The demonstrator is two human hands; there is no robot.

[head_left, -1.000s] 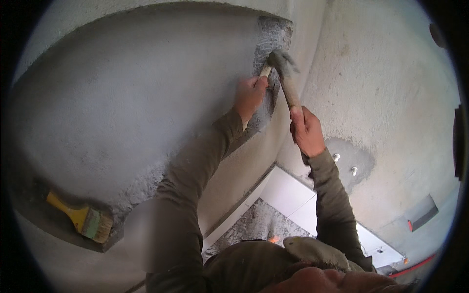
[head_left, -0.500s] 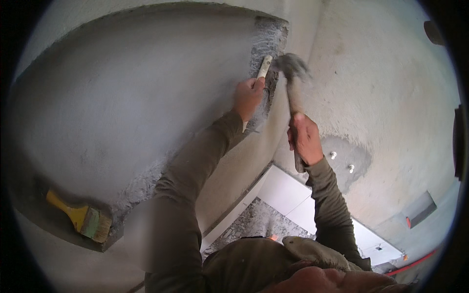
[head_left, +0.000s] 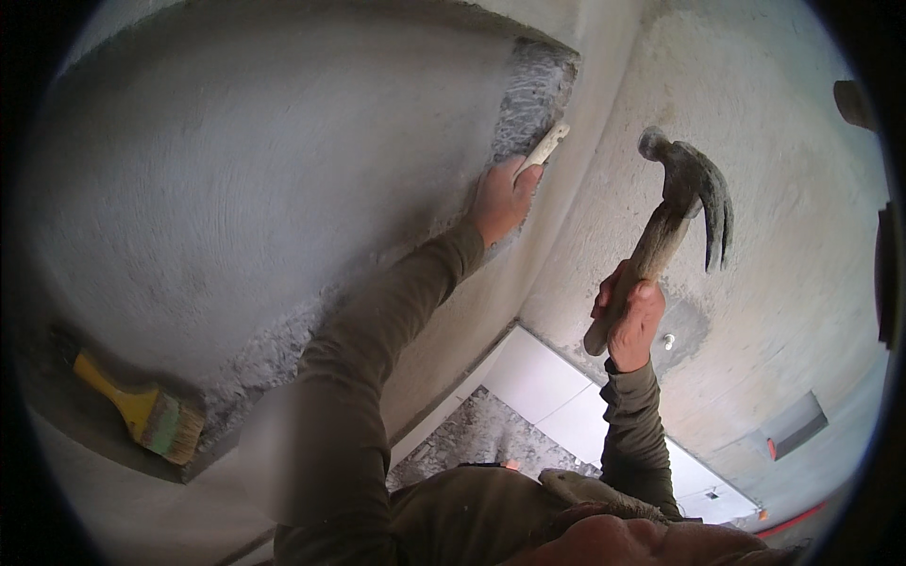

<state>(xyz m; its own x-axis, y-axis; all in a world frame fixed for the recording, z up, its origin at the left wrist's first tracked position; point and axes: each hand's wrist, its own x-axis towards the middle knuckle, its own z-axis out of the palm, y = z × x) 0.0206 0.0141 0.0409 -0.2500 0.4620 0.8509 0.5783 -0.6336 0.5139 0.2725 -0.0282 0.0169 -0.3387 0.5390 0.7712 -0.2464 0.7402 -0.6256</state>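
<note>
My left hand [head_left: 503, 203] is closed round a tool with a flat cream handle [head_left: 545, 148], resting at the edge of a grey plastered recess [head_left: 283, 170]. The handle's end sticks up past my thumb; the tool's other end is hidden by my hand. Just beyond it lies a chipped, rough strip of mortar [head_left: 536, 90] in the recess corner. In my right hand [head_left: 637, 321] I grip a claw hammer [head_left: 681, 184] by its wooden handle, raised to the right and apart from the tool, its claw turned right.
A yellow-handled paintbrush [head_left: 142, 410] lies at the recess's near left end, beside crumbled mortar [head_left: 264, 368]. A plastered wall [head_left: 774, 283] rises on the right, with a pipe fitting [head_left: 669, 341] and a small rectangular opening [head_left: 800, 426]. White panels [head_left: 538, 373] and rubble [head_left: 472, 424] are below.
The hammer has swung away from the cream handle, up and to the right. My left hand and its tool have shifted slightly right in the picture, with the handle leaning further right.
</note>
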